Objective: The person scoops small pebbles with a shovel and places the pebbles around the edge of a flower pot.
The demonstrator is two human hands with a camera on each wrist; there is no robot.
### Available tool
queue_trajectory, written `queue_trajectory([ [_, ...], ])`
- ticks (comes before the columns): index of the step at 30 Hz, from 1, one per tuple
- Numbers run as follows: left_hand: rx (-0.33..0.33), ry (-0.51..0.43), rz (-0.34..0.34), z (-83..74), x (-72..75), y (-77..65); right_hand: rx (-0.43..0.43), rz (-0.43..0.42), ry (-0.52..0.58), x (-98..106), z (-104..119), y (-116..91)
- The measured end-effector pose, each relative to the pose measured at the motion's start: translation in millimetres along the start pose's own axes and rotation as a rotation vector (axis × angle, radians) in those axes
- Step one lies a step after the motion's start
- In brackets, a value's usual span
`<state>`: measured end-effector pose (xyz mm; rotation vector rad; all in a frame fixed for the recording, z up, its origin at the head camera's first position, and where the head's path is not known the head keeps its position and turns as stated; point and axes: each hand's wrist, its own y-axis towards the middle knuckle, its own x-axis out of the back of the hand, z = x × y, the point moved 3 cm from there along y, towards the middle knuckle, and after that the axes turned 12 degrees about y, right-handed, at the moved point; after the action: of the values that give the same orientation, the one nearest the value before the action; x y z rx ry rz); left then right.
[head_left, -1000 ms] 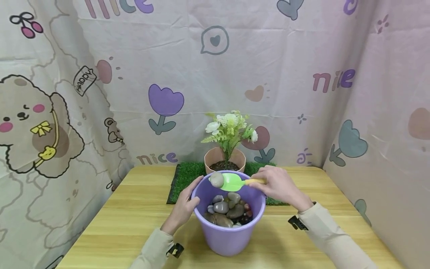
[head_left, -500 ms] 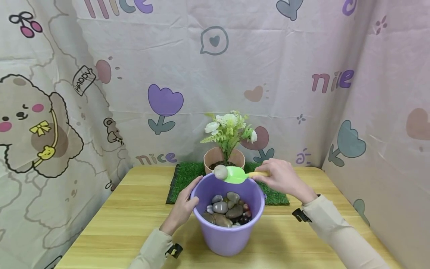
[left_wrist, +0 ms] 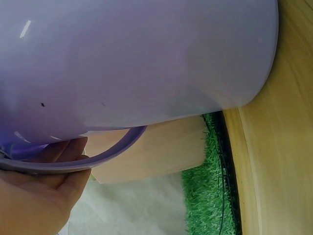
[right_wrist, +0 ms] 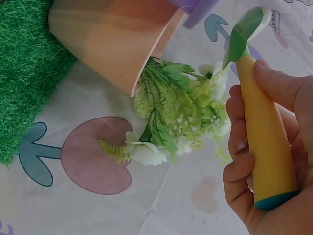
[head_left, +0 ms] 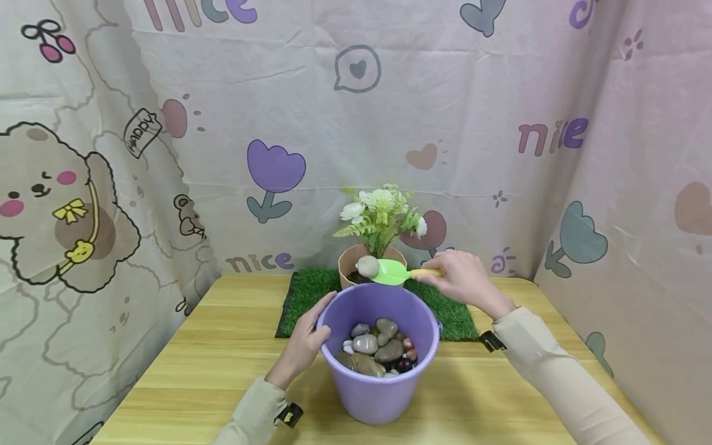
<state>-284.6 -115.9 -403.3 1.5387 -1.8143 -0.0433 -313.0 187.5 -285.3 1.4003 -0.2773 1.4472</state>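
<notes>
My right hand point(head_left: 463, 278) grips the yellow handle of a small green toy shovel point(head_left: 391, 272). On the tip of its blade rests a grey-white pebble point(head_left: 368, 266), in front of the pink flower pot point(head_left: 349, 258) and above the far rim of a purple bucket point(head_left: 378, 395). In the right wrist view the fingers curl round the handle point(right_wrist: 268, 137). My left hand point(head_left: 303, 339) holds the bucket's left rim, fingers over the outside and thumb near the inner edge. Several smooth stones point(head_left: 369, 352), brown, grey and dark, lie in the bucket.
Behind the bucket, the pot bears white flowers point(head_left: 381, 210) and stands on a green turf mat point(head_left: 311, 296). All sit on a wooden table point(head_left: 211, 352). Printed curtains point(head_left: 356, 136) hang at the back and both sides.
My right hand has lifted the shovel and its pebble up and away, from over the bucket's far inside to in front of the flower pot. The left hand stays on the rim.
</notes>
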Motion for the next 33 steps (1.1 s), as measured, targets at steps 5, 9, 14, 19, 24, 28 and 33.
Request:
queue_trajectory([
  [5, 0.004, 0.001, -0.009, -0.1, 0.9, 0.2, -0.032, 0.018, -0.004, -3, -1, 9],
  [9, 0.007, 0.011, -0.011, 0.4, 0.9, 0.0, -0.068, 0.019, 0.002, -6, -4, 15],
  [14, 0.010, 0.016, -0.012, 1.7, 0.2, -0.7, -0.120, 0.027, -0.001, -14, -9, 23],
  [19, 0.012, 0.008, -0.007, 0.9, 0.1, -0.6, -0.160, 0.045, -0.013, -22, -15, 30],
  [24, 0.009, 0.008, -0.006, 0.1, 0.4, 0.0, -0.160, 0.076, -0.044, -34, -19, 36],
  [28, 0.007, 0.020, -0.008, 0.8, -0.3, -0.1, -0.166, 0.092, -0.047, -44, -23, 39],
  [33, 0.011, 0.023, -0.011, 0.4, -0.6, -1.2, -0.183, 0.102, -0.044, -54, -26, 41],
])
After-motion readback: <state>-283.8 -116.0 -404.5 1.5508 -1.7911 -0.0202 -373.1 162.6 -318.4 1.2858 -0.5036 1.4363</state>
